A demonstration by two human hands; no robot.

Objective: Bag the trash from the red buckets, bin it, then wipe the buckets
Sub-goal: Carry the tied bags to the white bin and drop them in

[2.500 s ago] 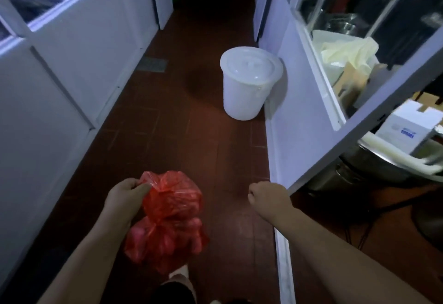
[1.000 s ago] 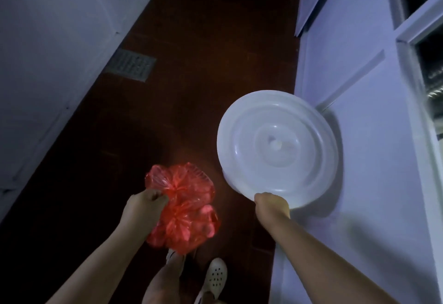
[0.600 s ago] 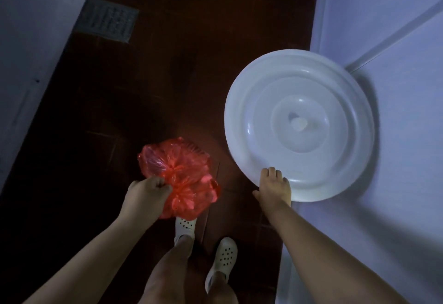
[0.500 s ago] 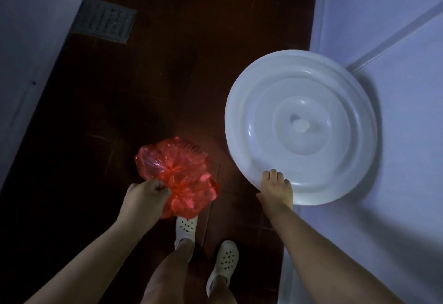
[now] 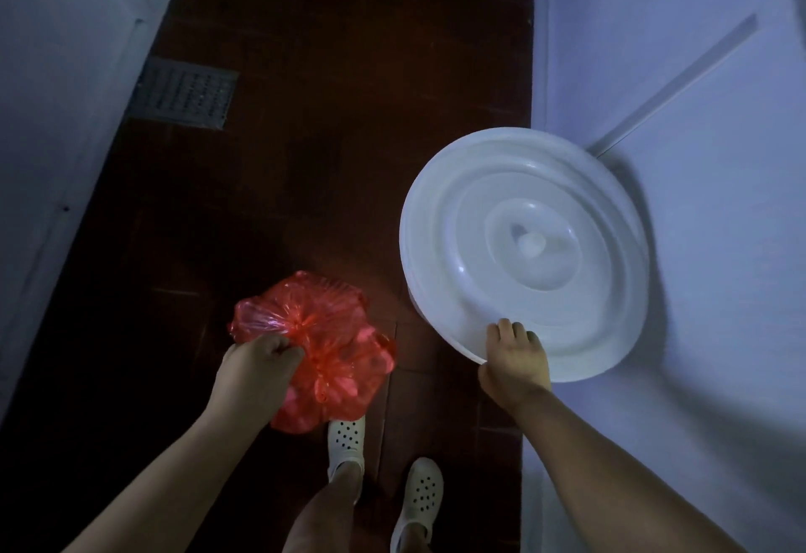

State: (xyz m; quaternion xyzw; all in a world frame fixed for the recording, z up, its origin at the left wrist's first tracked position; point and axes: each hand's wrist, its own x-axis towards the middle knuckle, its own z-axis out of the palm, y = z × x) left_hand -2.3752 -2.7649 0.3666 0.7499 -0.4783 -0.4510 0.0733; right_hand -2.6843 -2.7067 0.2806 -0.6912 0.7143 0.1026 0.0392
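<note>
A bulging red plastic trash bag (image 5: 331, 352) hangs from my left hand (image 5: 257, 362), which grips its gathered neck above the dark red floor. To the right stands a white lidded bin; its round white lid (image 5: 527, 247) faces up, with a small knob at its centre. My right hand (image 5: 512, 360) holds the near rim of the lid, fingers laid on top and thumb at the edge. The bin's body is hidden under the lid. No red bucket is in view.
Pale wall panels line both sides of a narrow corridor; the bin sits against the right one (image 5: 698, 116). A metal floor grate (image 5: 185, 92) lies at the left wall's foot. My feet in white perforated clogs (image 5: 346, 441) stand just behind the bag.
I walked down the corridor up to the bin. My right hand reached out and took hold of the lid's near rim. The bag stayed in my left hand.
</note>
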